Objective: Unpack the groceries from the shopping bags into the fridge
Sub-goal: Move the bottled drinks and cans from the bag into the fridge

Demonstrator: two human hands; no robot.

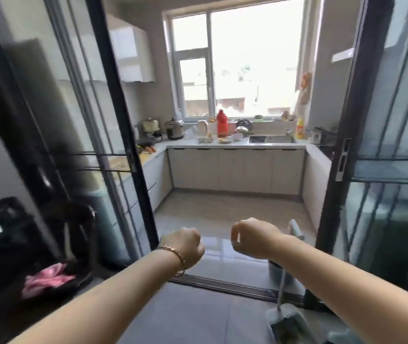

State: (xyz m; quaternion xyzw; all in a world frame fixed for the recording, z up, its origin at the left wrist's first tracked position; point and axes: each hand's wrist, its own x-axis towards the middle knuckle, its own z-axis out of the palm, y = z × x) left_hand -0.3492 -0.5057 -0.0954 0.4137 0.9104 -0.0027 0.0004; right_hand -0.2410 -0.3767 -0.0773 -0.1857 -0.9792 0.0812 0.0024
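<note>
Neither groceries nor shopping bags can be made out for certain. At the far left of the frame, behind reflecting glass, stands a tall grey shape; whether it is the fridge cannot be told. Below it, at lower left, lies a dark blurred heap with a pink cloth on it, partly cut off by the frame's edge.

Two bare forearms reach up from the bottom edge to the lower centre. The left hand is curled into a fist and wears a bracelet at the wrist. The right hand, just beside it, has its fingers curled with thumb and forefinger nearly meeting. Nothing shows in either hand.

The hands hang over a glossy pale tiled floor, above a dark door track. Black-framed sliding glass doors stand at left and right, with an open way between them into a kitchen.

A white desk runs in a U along the far wall and both sides, under a bright, overexposed window. On it stand a red flask, a white kettle, a steel cooker and a yellow bottle, with a sink set in. A wall cabinet hangs at upper left.

At lower right, partly behind the right forearm, sit a grey bucket and a broom with dustpan, blurred.
</note>
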